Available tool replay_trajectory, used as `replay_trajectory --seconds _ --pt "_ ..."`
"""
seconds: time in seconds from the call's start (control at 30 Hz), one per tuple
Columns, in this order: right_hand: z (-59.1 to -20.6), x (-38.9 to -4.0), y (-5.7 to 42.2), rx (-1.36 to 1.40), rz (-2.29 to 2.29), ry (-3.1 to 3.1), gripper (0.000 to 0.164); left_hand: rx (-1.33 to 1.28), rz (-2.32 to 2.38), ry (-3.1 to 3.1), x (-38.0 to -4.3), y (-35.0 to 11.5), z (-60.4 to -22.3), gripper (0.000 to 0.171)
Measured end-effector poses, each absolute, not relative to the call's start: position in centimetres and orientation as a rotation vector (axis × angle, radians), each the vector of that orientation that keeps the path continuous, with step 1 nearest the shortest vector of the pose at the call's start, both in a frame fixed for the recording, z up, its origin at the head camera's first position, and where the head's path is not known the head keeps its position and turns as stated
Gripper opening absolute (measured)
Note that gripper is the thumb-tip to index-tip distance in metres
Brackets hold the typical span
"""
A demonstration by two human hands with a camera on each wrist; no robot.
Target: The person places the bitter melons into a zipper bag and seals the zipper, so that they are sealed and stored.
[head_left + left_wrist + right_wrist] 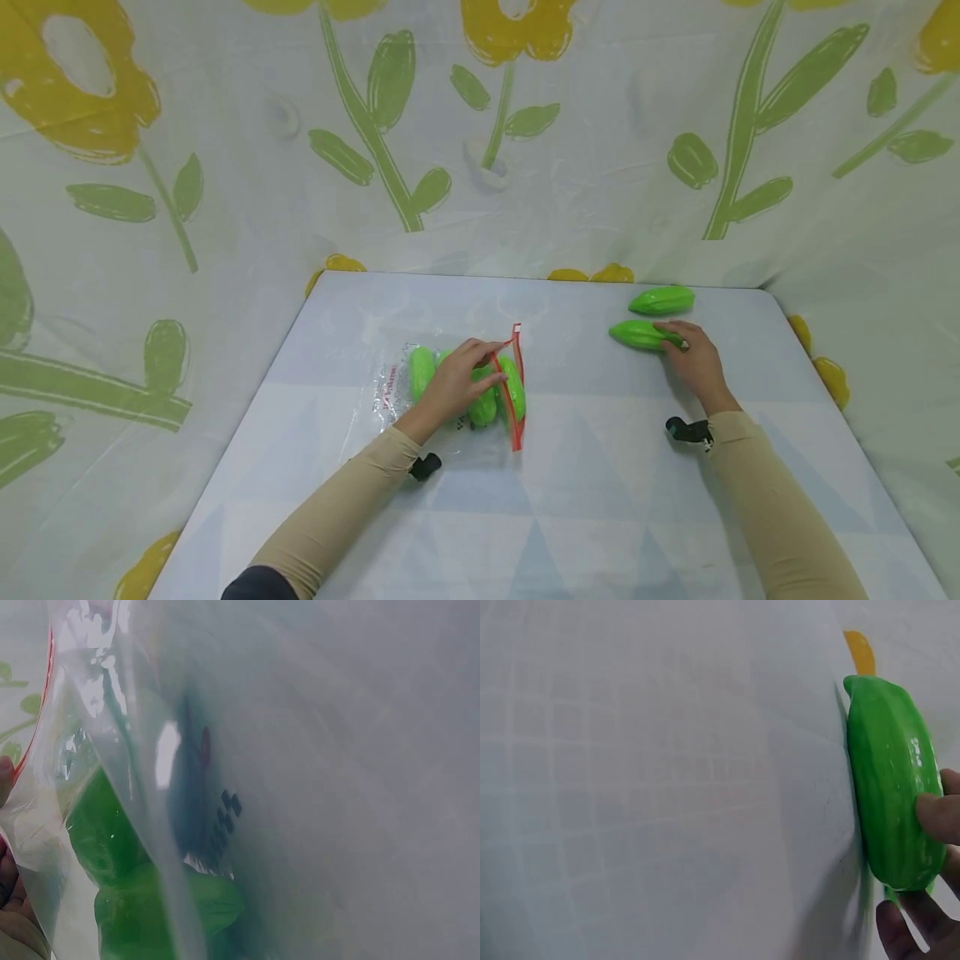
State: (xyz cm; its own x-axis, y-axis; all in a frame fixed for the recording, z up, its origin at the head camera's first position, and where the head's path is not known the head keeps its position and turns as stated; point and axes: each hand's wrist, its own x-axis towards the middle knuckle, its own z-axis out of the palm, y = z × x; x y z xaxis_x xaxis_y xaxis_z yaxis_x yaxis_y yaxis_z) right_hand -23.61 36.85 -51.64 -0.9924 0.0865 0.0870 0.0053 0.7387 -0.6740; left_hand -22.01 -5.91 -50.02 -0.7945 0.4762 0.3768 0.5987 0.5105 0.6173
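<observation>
A clear zip bag (386,404) with a red zip strip (517,437) lies left of the table's middle, several green toy vegetables (422,373) inside it. My left hand (453,387) reaches over the bag and pinches the red-edged mouth, which gapes toward the right. In the left wrist view, clear plastic covers most of the picture, with green toy vegetables (139,911) showing through. Over on the right, my right hand (697,367) grips one end of a ridged green toy vegetable (889,765), thumb on its side. Just behind it lies a second green toy vegetable (663,299).
The table (592,467) has a pale cover with blue triangles. A white curtain (570,192) printed with flowers hangs behind it and at both sides. Small black cameras (686,430) sit at both wrists, below beige sleeves (780,508).
</observation>
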Motion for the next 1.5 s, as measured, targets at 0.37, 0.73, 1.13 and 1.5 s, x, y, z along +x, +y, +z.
replay_trajectory --seconds 0.37,0.73,1.13,1.5 --pt "-51.4 -22.8 36.5 -0.086 1.085 -2.956 0.053 -0.916 -1.147 -2.615 -22.0 -5.9 -49.8 0.050" --pt "-51.5 -21.4 35.2 -0.043 1.070 -2.963 0.052 -0.911 -1.126 -2.605 -22.0 -6.0 -50.0 0.050" --pt "-51.3 -18.9 33.3 -0.027 1.008 -3.015 0.054 -0.919 -1.114 -2.580 -22.0 -6.0 -49.9 0.051" --pt "-51.3 -16.7 31.4 -0.013 1.032 -2.986 0.049 -0.914 -1.127 -2.598 -22.1 -6.1 -49.8 0.051"
